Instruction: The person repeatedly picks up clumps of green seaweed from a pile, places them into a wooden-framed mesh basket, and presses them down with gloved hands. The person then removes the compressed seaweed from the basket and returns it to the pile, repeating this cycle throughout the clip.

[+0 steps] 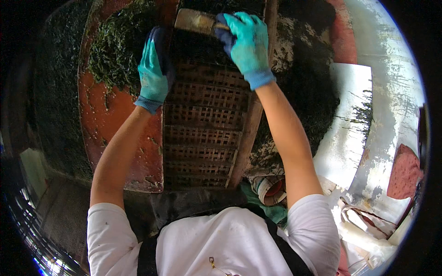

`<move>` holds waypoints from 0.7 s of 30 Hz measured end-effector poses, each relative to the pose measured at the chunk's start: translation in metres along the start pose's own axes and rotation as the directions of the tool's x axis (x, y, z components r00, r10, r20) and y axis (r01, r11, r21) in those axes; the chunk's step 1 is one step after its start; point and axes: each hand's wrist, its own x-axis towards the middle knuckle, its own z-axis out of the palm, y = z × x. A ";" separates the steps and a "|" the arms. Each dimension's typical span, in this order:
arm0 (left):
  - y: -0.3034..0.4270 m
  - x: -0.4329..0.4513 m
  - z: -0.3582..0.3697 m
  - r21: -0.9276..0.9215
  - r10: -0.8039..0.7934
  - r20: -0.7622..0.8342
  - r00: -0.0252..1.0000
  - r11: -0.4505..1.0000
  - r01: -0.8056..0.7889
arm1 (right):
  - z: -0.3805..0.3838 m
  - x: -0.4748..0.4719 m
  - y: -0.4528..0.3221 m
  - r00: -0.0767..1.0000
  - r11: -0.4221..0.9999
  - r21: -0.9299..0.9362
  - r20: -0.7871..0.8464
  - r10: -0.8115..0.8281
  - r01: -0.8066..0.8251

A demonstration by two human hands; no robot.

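Observation:
My right hand [247, 43], in a teal and navy work glove, is closed around the handle of a flat, blade-like tool [195, 21] that points left over dark plant matter at the top. My left hand [153, 69], gloved alike, rests upright on its edge with straight fingers, against or close to a heap of green-black, seaweed-like strands [115, 45]. That heap lies on a reddish-brown board [114, 114]. Between and below my hands is a slatted lattice rack [203, 114], its far end covered by dark material. The left palm is hidden.
A wooden rail [247, 138] borders the rack on the right. Beyond it lies a large dark mass of strands [304, 86], with a white sheet [348, 131] farther right. Round containers [271, 189] stand near my right elbow. More dark strands [58, 103] lie at left.

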 end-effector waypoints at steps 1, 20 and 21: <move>-0.001 0.001 0.002 0.041 0.052 -0.018 0.998 0.998 -0.051 | 0.002 -0.011 -0.001 0.989 0.945 -0.305 0.126 -0.080 0.116; 0.214 -0.102 0.133 0.221 0.127 0.532 0.837 0.934 -0.282 | -0.231 -0.345 0.067 0.772 0.525 -0.784 0.094 0.628 -0.332; 0.221 -0.104 0.142 0.259 0.115 0.545 0.830 0.919 -0.297 | -0.248 -0.362 0.103 0.712 0.469 -0.802 0.080 0.698 -0.370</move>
